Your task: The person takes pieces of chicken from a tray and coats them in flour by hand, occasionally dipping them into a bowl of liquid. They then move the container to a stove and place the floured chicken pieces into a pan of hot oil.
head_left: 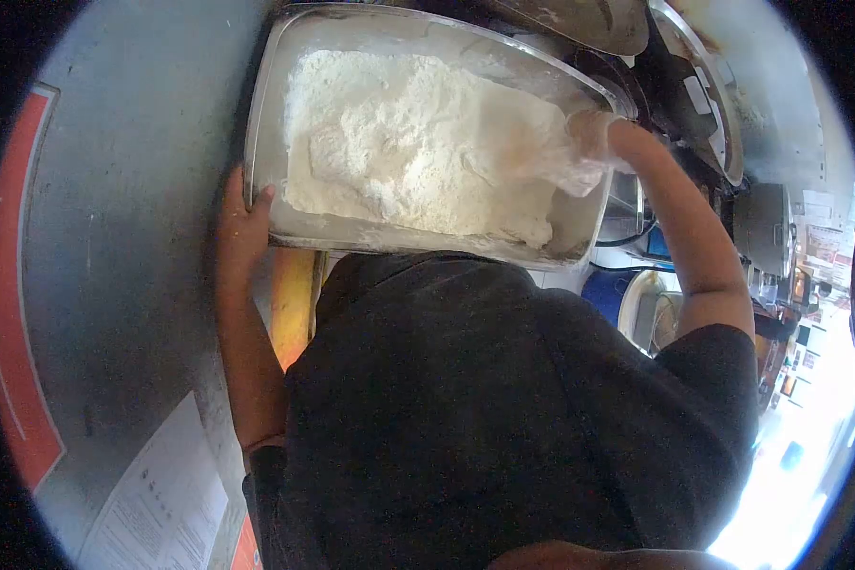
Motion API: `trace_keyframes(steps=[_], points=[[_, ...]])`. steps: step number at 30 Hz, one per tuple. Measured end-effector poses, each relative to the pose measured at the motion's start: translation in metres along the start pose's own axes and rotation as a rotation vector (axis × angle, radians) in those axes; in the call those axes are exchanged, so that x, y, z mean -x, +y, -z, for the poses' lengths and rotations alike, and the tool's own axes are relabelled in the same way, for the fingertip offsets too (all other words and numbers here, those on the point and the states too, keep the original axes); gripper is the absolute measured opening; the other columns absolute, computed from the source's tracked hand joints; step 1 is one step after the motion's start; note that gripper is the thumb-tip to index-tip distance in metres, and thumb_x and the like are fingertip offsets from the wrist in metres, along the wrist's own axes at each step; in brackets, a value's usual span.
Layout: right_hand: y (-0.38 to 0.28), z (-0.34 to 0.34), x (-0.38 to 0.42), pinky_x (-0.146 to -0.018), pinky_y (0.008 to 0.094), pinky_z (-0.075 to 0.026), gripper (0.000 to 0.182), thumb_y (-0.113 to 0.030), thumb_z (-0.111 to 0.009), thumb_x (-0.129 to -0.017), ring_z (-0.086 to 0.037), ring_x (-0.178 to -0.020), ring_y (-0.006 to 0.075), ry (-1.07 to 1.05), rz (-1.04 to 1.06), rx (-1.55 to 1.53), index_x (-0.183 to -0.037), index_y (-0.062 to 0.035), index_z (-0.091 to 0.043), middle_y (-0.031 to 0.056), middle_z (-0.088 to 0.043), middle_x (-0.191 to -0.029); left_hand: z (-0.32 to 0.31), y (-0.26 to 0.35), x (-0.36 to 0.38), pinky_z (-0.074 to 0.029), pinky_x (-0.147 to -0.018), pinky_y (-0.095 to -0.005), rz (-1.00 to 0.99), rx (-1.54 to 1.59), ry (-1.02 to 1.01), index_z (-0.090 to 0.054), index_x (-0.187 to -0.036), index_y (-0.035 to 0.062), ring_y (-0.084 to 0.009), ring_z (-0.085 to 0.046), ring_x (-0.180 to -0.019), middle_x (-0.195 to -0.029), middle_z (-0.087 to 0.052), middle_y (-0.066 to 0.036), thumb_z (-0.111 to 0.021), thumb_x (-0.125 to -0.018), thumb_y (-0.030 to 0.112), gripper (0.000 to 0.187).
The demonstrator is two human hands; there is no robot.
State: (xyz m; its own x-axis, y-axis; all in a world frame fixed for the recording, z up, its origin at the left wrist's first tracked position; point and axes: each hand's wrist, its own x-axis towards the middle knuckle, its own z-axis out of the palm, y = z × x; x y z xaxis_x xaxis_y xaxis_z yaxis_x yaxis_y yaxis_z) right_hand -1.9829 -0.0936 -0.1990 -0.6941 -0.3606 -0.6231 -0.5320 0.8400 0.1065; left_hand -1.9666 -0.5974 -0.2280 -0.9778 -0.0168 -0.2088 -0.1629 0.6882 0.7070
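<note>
Pan [275,114]: rectangular metal tray, shallow-walled, held up in front of the person's dark shirt; it fills the upper middle of the view.
Contents: white flour [418,142], heaped in a rough, clumped bed that covers most of the pan floor, thinner toward the near wall.
Left hand [242,214]: bare, closed around the pan's near left corner, thumb hooked over the rim and the other fingers hidden underneath; judged to be steadying the pan so it does not slide while the other hand works.
Right hand [594,142]: in a thin clear glove dusted white, reaching in over the right wall and sunk into the flour at that end. Whether it is closed on anything under the flour cannot be told; the fingers are buried and blurred.
Right forearm: bare, angled down from the shoulder into the pan.
Second metal vessel [579,21]: curved rim just beyond the far edge of the pan, flour-streaked.
Surround, left: grey metal surface with an orange-red band [14,285] and a printed paper sheet [157,499] lower down.
Surround, right: blue round container [608,290] below the pan; shelves and bright light farther off, too small to read.
</note>
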Motion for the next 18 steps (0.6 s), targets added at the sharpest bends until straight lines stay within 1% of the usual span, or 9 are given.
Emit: trace_keyframes(steps=[2,4,5,7,9,13,15,16,18], points=[[0.01,-0.031,0.0,-0.068,0.0398,-0.048,0.029,-0.026,-0.062,-0.064,-0.061,-0.072,0.033,0.166,-0.004,0.285,-0.078,-0.0003,-0.062,0.0196,-0.061,-0.077,-0.004,-0.011,-0.005,-0.034,-0.097,-0.0386,-0.045,0.019,0.005,-0.031,-0.132,0.0022,-0.0332,-0.043,-0.118,-0.128,-0.042,-0.023,-0.051,-0.086,0.023,0.055],[0.001,-0.012,0.0,-0.068,0.0397,-0.048,0.03,-0.026,-0.062,-0.064,-0.061,-0.072,0.0332,0.247,0.002,0.43,-0.078,-0.0002,-0.062,0.0196,-0.061,-0.077,0.0,-0.004,-0.003,-0.033,-0.097,-0.0384,-0.027,0.039,-0.016,-0.03,-0.133,0.0017,-0.033,-0.043,-0.118,-0.129,-0.042,-0.023,-0.051,-0.086,0.023,0.055],[-0.001,0.01,-0.001,-0.07,0.039,-0.048,0.032,-0.026,-0.062,-0.063,-0.061,-0.074,0.0327,0.086,0.043,0.101,-0.079,0.0009,-0.06,0.0202,-0.061,-0.081,0.001,-0.001,-0.001,-0.033,-0.098,-0.0382,-0.01,0.058,-0.037,-0.03,-0.133,0.0012,-0.0329,-0.043,-0.118,-0.129,-0.042,-0.023,-0.051,-0.086,0.023,0.056],[-0.014,0.025,-0.001,-0.072,0.0383,-0.048,0.034,-0.026,-0.062,-0.062,-0.061,-0.076,0.0322,-0.082,0.084,-0.231,-0.08,0.002,-0.059,0.0207,-0.06,-0.084,0.001,0.001,0.001,-0.033,-0.098,-0.0384,0.004,0.057,-0.034,-0.03,-0.133,0.0013,-0.033,-0.043,-0.118,-0.129,-0.041,-0.023,-0.051,-0.086,0.023,0.056],[-0.019,0.024,0.002,-0.074,0.0382,-0.047,0.034,-0.026,-0.062,-0.064,-0.06,-0.081,0.0312,-0.156,-0.126,0.112,-0.081,0.0026,-0.059,0.0197,-0.06,-0.089,-0.001,-0.001,0.0,-0.033,-0.098,-0.0385,0.005,0.057,-0.03,-0.03,-0.133,0.0013,-0.033,-0.043,-0.118,-0.129,-0.041,-0.023,-0.051,-0.086,0.023,0.056],[-0.019,0.023,0.0,-0.072,0.0386,-0.048,0.028,-0.026,-0.062,-0.068,-0.06,-0.079,0.0315,-0.057,-0.125,0.206,-0.083,-0.0026,-0.061,0.0173,-0.061,-0.089,-0.005,-0.019,-0.008,-0.035,-0.096,-0.039,-0.075,0.056,-0.012,-0.031,-0.133,0.0026,-0.0332,-0.045,-0.116,-0.127,-0.043,-0.023,-0.051,-0.087,0.023,0.055],[-0.046,0.077,0.008,-0.074,0.0375,-0.047,0.025,-0.021,-0.06,-0.071,-0.059,-0.081,0.0301,-0.393,-0.22,-0.364,-0.09,-0.0056,-0.062,0.0155,-0.061,-0.09,-0.004,-0.019,-0.006,-0.035,-0.096,-0.039,-0.07,0.064,-0.033,-0.031,-0.133,0.0029,-0.0333,-0.045,-0.116,-0.126,-0.044,-0.023,-0.051,-0.087,0.023,0.055],[-0.044,0.075,0.011,-0.074,0.0375,-0.047,0.025,-0.021,-0.06,-0.071,-0.059,-0.081,0.0301,-0.391,-0.222,-0.365,-0.09,-0.0056,-0.062,0.0155,-0.061,-0.09,-0.004,-0.015,-0.005,-0.035,-0.096,-0.0392,-0.041,0.037,-0.018,-0.031,-0.133,0.0029,-0.0333,-0.045,-0.116,-0.126,-0.044,-0.023,-0.052,-0.087,0.023,0.055],[-0.038,0.071,0.018,-0.077,0.036,-0.046,0.026,-0.019,-0.059,-0.072,-0.058,-0.084,0.0293,-0.191,-0.078,-0.633,-0.094,-0.0049,-0.062,0.0159,-0.06,-0.092,-0.003,-0.008,-0.002,-0.035,-0.096,-0.0393,-0.025,0.012,-0.001,-0.03,-0.133,0.0028,-0.0334,-0.045,-0.116,-0.127,-0.044,-0.023,-0.052,-0.087,0.023,0.055]])
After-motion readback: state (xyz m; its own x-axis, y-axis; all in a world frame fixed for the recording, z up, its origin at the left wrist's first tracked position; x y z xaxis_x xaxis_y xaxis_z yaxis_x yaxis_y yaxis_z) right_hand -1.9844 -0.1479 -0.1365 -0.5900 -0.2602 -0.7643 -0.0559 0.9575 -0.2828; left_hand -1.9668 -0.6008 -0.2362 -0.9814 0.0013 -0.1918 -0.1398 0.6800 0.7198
